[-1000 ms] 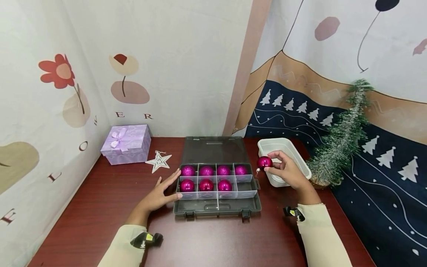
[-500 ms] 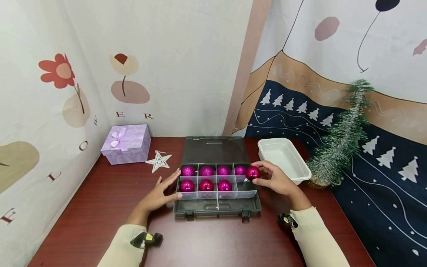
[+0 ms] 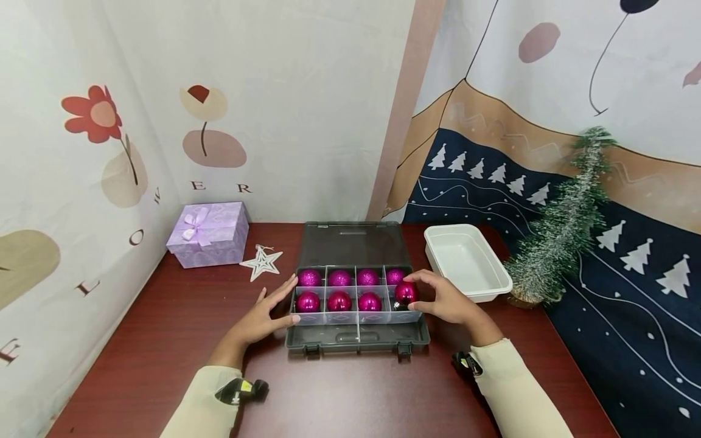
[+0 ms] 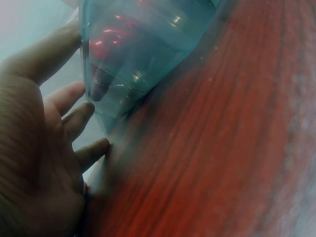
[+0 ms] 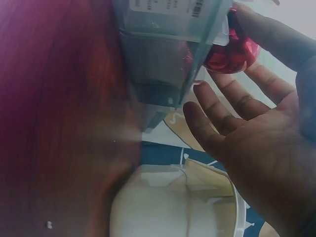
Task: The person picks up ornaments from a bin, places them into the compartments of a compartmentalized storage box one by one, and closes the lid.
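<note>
A shiny magenta Christmas ball (image 3: 406, 293) is pinched between the thumb and fingers of my right hand (image 3: 446, 299), at the front right compartment of a divided plastic box (image 3: 323, 337). In the right wrist view the ball (image 5: 232, 52) shows just above the box wall. Glittery balls (image 3: 339, 278) fill the back row of compartments, and shiny balls (image 3: 339, 302) sit in the other front ones. My left hand (image 3: 265, 316) rests against the box's left side with its fingers extended. The left wrist view shows its fingertips (image 4: 88, 109) at the clear wall.
The box's dark lid (image 3: 353, 243) lies open toward the back. To the right stand a white tub (image 3: 465, 258) and a small frosted Christmas tree (image 3: 569, 225). At the left are a white star ornament (image 3: 261, 263) and a lilac gift box (image 3: 210, 234).
My right hand has carried the shiny ball from over the white tub leftward to the front right compartment, lowering it there. My left hand has stayed at the box's left side.
</note>
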The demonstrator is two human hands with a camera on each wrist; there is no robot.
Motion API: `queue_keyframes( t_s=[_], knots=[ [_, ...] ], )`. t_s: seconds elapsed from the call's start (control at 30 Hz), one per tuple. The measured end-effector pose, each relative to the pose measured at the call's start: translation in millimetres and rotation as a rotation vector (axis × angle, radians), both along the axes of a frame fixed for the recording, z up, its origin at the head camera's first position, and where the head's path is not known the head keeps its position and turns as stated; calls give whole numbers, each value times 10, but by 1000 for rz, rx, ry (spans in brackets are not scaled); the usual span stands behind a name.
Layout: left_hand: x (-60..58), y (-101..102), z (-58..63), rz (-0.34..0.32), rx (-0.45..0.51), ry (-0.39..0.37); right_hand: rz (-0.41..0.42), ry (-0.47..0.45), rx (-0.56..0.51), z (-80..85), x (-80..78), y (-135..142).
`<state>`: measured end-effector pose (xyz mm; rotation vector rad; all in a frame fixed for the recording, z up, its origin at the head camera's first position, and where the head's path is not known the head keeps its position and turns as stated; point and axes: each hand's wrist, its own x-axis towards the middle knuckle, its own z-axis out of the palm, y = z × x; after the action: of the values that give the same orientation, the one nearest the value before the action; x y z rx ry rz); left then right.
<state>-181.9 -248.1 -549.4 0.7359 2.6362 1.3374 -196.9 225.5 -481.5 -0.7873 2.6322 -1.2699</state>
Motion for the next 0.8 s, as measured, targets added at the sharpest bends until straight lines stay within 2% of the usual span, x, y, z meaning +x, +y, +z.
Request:
queue_keyframes(
  t_s=[0.2, 0.53, 0.8],
  knots=[
    [0, -4, -14, 1, -13, 3, -3, -32, 17, -37, 9, -6],
    [0, 12, -12, 11, 10, 13, -9, -24, 2, -73, -16, 22],
    [-30, 24, 11, 75, 101, 102, -73, -30, -56, -35, -48, -27]
  ],
)
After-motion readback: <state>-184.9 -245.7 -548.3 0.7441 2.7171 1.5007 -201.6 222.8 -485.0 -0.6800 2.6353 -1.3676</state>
